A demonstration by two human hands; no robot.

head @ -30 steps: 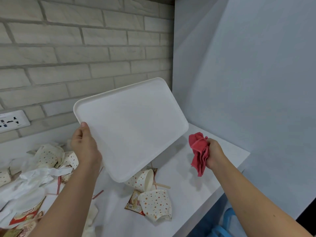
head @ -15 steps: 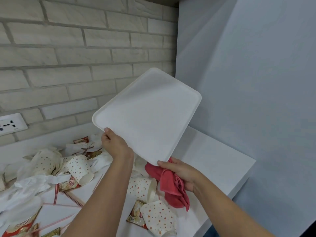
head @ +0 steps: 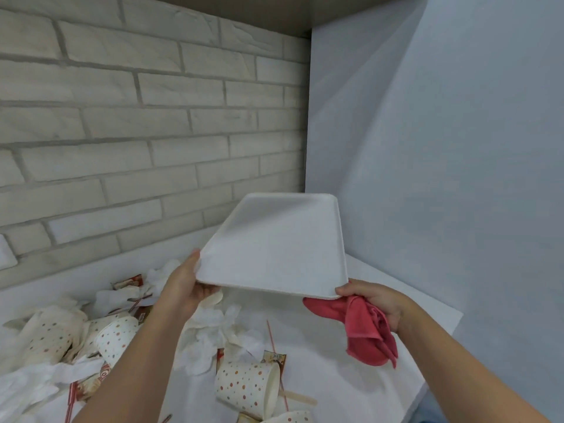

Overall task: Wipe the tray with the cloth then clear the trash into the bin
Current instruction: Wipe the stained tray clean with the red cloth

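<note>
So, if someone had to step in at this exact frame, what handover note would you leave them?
Left hand: grips the near left corner of the white tray, held in the air.
Right hand: pinches the tray's near right corner and holds the red cloth.
Counter: still strewn with dotted paper cups, wrappers, tissues and straws.
Done: tray looks clean.
Left: set the tray down, clear the trash. No bin in view.

Head view, single: looks forward and down, close over the counter, facing the brick wall corner.
</note>
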